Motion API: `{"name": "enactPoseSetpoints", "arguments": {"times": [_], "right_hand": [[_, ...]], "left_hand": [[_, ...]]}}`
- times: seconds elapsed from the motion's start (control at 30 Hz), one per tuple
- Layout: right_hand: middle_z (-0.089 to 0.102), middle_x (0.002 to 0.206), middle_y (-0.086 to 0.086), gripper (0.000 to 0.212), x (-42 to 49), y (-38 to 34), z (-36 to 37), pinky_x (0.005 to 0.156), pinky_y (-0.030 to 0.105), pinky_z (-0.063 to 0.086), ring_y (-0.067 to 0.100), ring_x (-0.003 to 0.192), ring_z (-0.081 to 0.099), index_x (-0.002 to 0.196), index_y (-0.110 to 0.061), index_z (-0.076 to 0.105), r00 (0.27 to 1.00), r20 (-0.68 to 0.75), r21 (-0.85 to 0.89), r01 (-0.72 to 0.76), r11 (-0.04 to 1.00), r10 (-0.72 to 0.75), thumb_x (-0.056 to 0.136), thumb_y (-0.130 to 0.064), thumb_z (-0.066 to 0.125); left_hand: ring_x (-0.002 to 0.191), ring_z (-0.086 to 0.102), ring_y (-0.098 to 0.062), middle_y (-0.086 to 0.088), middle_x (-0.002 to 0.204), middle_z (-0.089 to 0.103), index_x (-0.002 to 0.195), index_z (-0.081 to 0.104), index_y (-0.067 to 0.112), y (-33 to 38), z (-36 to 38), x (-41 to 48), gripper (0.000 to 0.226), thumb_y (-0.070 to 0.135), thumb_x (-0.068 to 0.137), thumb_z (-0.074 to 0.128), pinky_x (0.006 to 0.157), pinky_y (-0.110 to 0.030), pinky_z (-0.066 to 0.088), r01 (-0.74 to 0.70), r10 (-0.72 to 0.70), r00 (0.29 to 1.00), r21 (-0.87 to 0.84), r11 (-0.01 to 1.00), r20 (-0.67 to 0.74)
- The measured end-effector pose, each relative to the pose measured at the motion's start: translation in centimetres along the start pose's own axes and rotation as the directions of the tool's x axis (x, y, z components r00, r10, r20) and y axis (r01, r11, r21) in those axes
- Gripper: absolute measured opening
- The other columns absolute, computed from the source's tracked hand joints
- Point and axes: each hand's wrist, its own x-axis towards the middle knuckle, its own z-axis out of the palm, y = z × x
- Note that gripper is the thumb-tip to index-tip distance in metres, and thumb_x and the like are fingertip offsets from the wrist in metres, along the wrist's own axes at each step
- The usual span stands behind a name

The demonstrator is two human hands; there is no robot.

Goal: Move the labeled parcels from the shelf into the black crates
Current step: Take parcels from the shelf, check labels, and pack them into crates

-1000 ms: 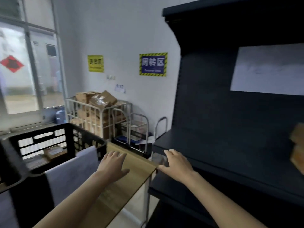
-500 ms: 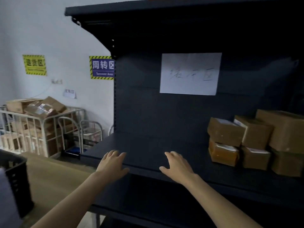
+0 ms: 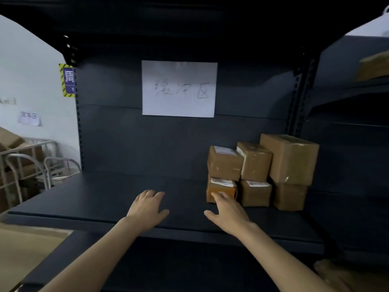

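Hands, left (image 3: 147, 207) and right (image 3: 228, 211), open and empty above bare shelf (image 3: 105, 199) beside stacked parcels (image 3: 259, 169).

You see a dark shelf (image 3: 109, 199); brown parcels (image 3: 255, 193) stand stacked on its right part.

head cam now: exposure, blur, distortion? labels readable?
Head view: shelf bay dim, upper part near black; white wall at left far brighter. Wide-angle bend at the edges. Slight softness throughout; parcel labels too small and soft to read, paper sign strokes faint. Both hands, left hand and right hand, fairly sharp.
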Motion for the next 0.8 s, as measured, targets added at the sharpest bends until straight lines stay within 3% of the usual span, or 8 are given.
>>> {"name": "enactPoseSetpoints", "arguments": {"times": [0.3, 0.47, 0.6, 0.8], "right_hand": [[0.031, 0.149, 0.001, 0.066, -1.4, 6.3, -1.3, 0.106, 0.032, 0.036, 0.018, 0.134, 0.033, 0.146, -0.017, 0.023, 0.990, -0.060, 0.043, -0.122, 0.992, 0.125, 0.091, -0.045, 0.049], [0.033, 0.147, 0.002, 0.066, -0.3, 8.2, -2.7, 0.105, 0.031, 0.036, 0.017, 0.133, 0.034, 0.145, -0.018, 0.024, 0.980, -0.112, 0.079, -0.154, 0.985, 0.162, 0.091, -0.045, 0.050], [0.034, 0.147, 0.001, 0.064, 1.2, 9.0, -3.4, 0.108, 0.030, 0.034, 0.016, 0.134, 0.033, 0.144, -0.018, 0.027, 0.971, -0.177, 0.081, -0.147, 0.986, 0.159, 0.090, -0.043, 0.052], [0.039, 0.142, 0.001, 0.062, 3.8, 9.6, -3.6, 0.104, 0.030, 0.039, 0.015, 0.129, 0.039, 0.143, -0.019, 0.031, 0.956, -0.207, 0.080, -0.196, 0.977, 0.209, 0.090, -0.044, 0.052]], "left_hand": [[0.142, 0.022, -0.022, -0.005, 0.150, 0.032, 0.148, 0.023, 0.017, 6.0, 1.2, 4.2, 0.066, 0.047, 0.093, 0.045, 0.116, -0.034, 0.021, -0.085, 0.087, 0.995, -0.038, 0.996, 0.050], [0.140, 0.026, -0.025, -0.009, 0.151, 0.032, 0.148, 0.022, 0.015, 7.6, 0.5, 8.3, 0.067, 0.050, 0.094, 0.042, 0.113, -0.037, 0.028, -0.046, 0.062, 0.997, -0.254, 0.966, 0.055], [0.140, 0.029, -0.026, -0.010, 0.153, 0.030, 0.148, 0.022, 0.012, 9.0, 0.1, 12.5, 0.068, 0.051, 0.094, 0.039, 0.111, -0.036, 0.028, 0.029, 0.017, 0.996, -0.522, 0.852, 0.084], [0.142, 0.025, -0.028, -0.007, 0.156, 0.023, 0.149, 0.021, 0.013, 10.5, 0.4, 18.2, 0.081, 0.066, 0.088, 0.035, 0.115, -0.042, 0.023, 0.198, -0.028, 0.972, -0.749, 0.633, 0.233]]}}
